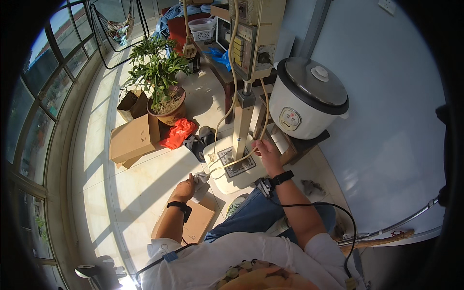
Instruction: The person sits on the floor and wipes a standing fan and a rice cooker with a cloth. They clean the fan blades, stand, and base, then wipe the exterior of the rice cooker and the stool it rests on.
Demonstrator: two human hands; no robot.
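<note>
My left hand (185,189) grips a greyish cloth (200,180), which is bunched at the pale power cord (225,166). Whether the cloth wraps fully around the cord cannot be seen. Farther right, my right hand (268,153) pinches the same cord between thumb and fingers. Between the two hands the cord crosses in front of the metal post (242,125) of an old pedestal appliance. Its cream base (225,185) rests on the floor, and a control box (244,50) with yellow buttons and a knob tops the post. A plug (189,50) hangs upper left of the post.
A large rice cooker (304,99) sits on a low wooden stand (308,145) at right. Leftward are a potted plant (168,116), a cardboard box (132,139), a red plastic bag (179,133) and dark slippers (195,146). Another cardboard box (198,219) lies below my left hand.
</note>
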